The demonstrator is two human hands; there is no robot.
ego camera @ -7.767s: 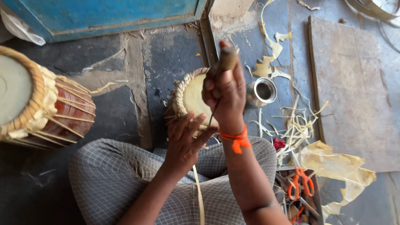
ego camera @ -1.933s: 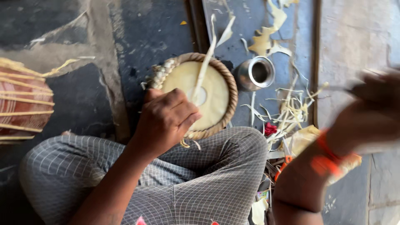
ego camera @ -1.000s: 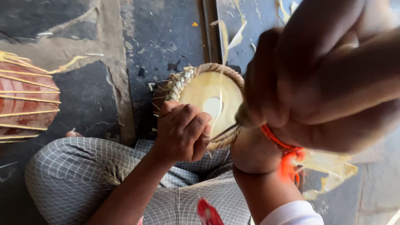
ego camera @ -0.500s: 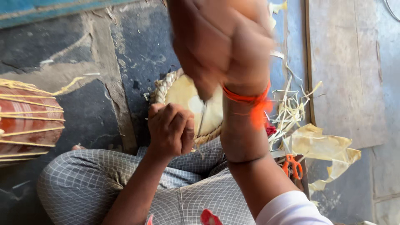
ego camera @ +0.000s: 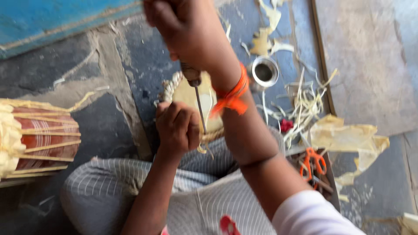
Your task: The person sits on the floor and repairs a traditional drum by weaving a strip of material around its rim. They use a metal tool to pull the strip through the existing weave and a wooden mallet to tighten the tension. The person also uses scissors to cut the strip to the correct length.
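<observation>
A small drum [ego camera: 191, 93] with a pale skin head and braided rim rests against my lap. My left hand [ego camera: 176, 126] grips its near rim. My right hand [ego camera: 187, 32], raised high with an orange thread on the wrist, is closed around the wooden handle of an awl [ego camera: 197, 93]. The awl's thin metal shaft points down, and its tip reaches the rim beside my left fingers. My right forearm hides the drum's right half.
A larger red drum [ego camera: 41, 139] laced with pale straps lies at the left. A steel cup [ego camera: 264, 72], hide strips and scraps [ego camera: 305, 102], a crumpled hide sheet [ego camera: 348, 139] and orange-handled scissors [ego camera: 312, 162] sit to the right. A blue board [ego camera: 52, 19] runs along the top left.
My right hand swung out to the right, came back with the awl, and now holds it point-down at the drum's rim. My left hand kept its grip on the rim.
</observation>
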